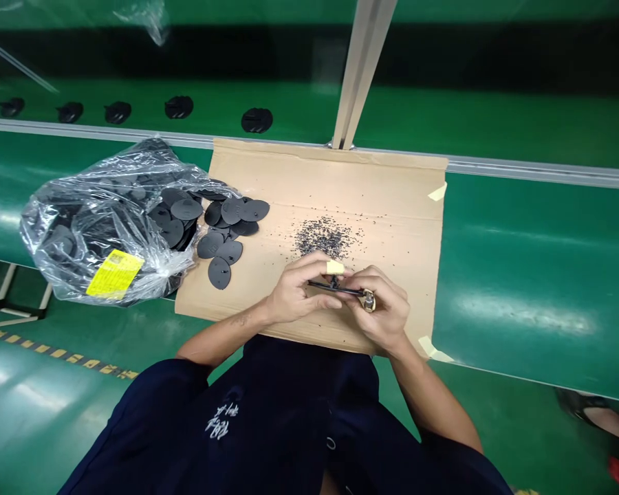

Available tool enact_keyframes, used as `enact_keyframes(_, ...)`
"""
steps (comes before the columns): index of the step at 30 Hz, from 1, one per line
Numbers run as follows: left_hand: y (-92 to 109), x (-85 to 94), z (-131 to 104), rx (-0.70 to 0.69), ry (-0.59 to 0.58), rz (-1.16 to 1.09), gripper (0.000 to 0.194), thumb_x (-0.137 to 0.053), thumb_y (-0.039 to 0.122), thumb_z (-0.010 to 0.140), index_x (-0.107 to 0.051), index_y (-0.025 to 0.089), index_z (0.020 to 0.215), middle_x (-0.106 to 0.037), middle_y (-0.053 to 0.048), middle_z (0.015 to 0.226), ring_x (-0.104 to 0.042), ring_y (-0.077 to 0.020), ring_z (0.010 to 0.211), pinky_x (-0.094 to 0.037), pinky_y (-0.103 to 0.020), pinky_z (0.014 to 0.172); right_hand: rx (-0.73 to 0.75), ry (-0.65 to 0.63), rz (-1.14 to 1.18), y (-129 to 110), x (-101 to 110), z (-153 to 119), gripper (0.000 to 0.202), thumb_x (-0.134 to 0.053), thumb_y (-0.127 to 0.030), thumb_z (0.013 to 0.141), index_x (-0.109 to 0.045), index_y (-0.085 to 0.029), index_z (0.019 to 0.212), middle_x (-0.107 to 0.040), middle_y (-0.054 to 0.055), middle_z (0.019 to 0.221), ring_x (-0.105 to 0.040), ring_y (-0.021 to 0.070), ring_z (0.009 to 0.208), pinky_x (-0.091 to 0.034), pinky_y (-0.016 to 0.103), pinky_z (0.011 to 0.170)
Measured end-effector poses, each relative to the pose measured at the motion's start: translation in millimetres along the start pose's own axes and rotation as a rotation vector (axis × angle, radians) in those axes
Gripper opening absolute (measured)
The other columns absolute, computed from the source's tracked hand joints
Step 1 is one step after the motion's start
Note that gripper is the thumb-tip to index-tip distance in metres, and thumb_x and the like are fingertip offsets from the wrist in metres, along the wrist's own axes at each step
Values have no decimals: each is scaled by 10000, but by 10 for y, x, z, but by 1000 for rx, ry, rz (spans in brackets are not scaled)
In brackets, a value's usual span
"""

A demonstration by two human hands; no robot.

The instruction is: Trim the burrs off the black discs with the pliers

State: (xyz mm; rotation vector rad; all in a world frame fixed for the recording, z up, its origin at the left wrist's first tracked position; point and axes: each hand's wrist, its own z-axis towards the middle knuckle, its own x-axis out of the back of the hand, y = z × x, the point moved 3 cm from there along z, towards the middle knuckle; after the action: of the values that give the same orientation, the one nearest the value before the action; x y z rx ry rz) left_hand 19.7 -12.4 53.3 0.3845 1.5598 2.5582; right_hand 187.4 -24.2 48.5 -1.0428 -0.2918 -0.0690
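Over the cardboard sheet (268, 165), my left hand (302, 289) grips a black oval disc (335, 287) seen almost edge-on. A strip of yellow tape is wrapped round one of its fingers. My right hand (384, 302) is closed at the disc's right end, around a small tool with a shiny metal end (369, 300); its kind is not clear. The fingertips of both hands nearly meet at the disc. Just beyond them lies a scattered heap of tiny black bits (324, 236). Loose black discs (230, 251) lie on the cardboard to the left.
A clear plastic bag (98, 227) with a yellow label, full of black discs, spills onto the cardboard's left side. Several black parts (256, 120) stand along the green surface behind the metal rail (520, 170). An upright post (364, 69) rises behind the cardboard. A person's foot (582, 405) shows at lower right.
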Motion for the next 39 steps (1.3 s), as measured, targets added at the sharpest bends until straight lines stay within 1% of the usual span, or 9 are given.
enact_keyframes(4, 71, 72, 52, -74, -59, 98, 278, -681, 394, 948, -761, 212, 1143, -728, -67, 949, -673, -142, 836, -549, -262, 726, 15, 14, -22, 22, -17, -39, 118, -718, -179, 854, -660, -248, 930, -712, 40, 831, -675, 202, 734, -576, 386, 686)
enact_keyframes(10, 127, 6, -23, -146, 104, 127, 236, -733, 331, 917, -777, 205, 1113, -755, -61, 898, -690, -149, 816, -564, -276, 733, 51, 47, -7, 18, -28, -64, 161, -719, -147, 847, -666, -254, 956, -704, 30, 815, -660, 190, 711, -555, 363, 659)
enact_keyframes(18, 90, 2, -19, -144, 127, 131, 213, -772, 309, 885, -785, 226, 1081, -764, -38, 865, -686, -136, 764, -553, -263, 704, -18, 68, 74, 51, -63, -50, 102, -740, -208, 852, -662, -243, 906, -706, 40, 810, -660, 191, 700, -556, 352, 637)
enact_keyframes(21, 78, -28, -29, -42, 79, 83, 275, -729, 428, 907, -787, 213, 1069, -760, -57, 905, -691, -156, 843, -561, -284, 772, -47, 73, 117, 40, -82, -51, 97, -735, -232, 866, -640, -241, 884, -691, 36, 803, -647, 186, 694, -542, 342, 625)
enact_keyframes(25, -23, -34, -79, 258, 30, -72, 318, -694, 479, 927, -785, 198, 1046, -758, -66, 979, -698, -168, 939, -551, -286, 866, -220, 51, 132, 88, -26, -120, 148, -711, -312, 902, -585, -235, 893, -614, 15, 803, -567, 152, 670, -477, 306, 611)
enact_keyframes(28, -194, 89, -127, 525, 222, -277, 375, -754, 526, 864, -762, 187, 1025, -757, -49, 971, -704, -174, 918, -553, -292, 867, -380, 28, 63, 199, 81, -240, 212, -676, -387, 919, -536, -239, 976, -518, 0, 817, -497, 150, 690, -453, 304, 634)
enact_keyframes(31, -375, 222, -158, 709, 409, -495, 459, -811, 571, 783, -720, 184, 1012, -731, -21, 918, -686, -145, 850, -553, -283, 837, -413, 17, -10, 305, 170, -357, 355, -717, -417, 874, -484, -249, 1083, -500, 16, 915, -503, 171, 783, -478, 328, 721)
enact_keyframes(35, -446, 293, -161, 737, 439, -500, 471, -787, 576, 802, -690, 183, 1042, -725, -25, 955, -689, -162, 952, -539, -301, 913, -374, -71, -84, 351, 161, -430, 453, -743, -432, 850, -465, -259, 1162, -538, 42, 1018, -555, 197, 876, -502, 351, 789)
enact_keyframes(39, -282, 267, -150, 541, 303, -244, 397, -771, 519, 849, -719, 166, 1024, -747, -45, 984, -693, -172, 954, -544, -283, 888, -252, -125, -194, 257, 179, -378, 305, -671, -370, 923, -535, -248, 1168, -623, 83, 1072, -621, 240, 952, -522, 392, 841)
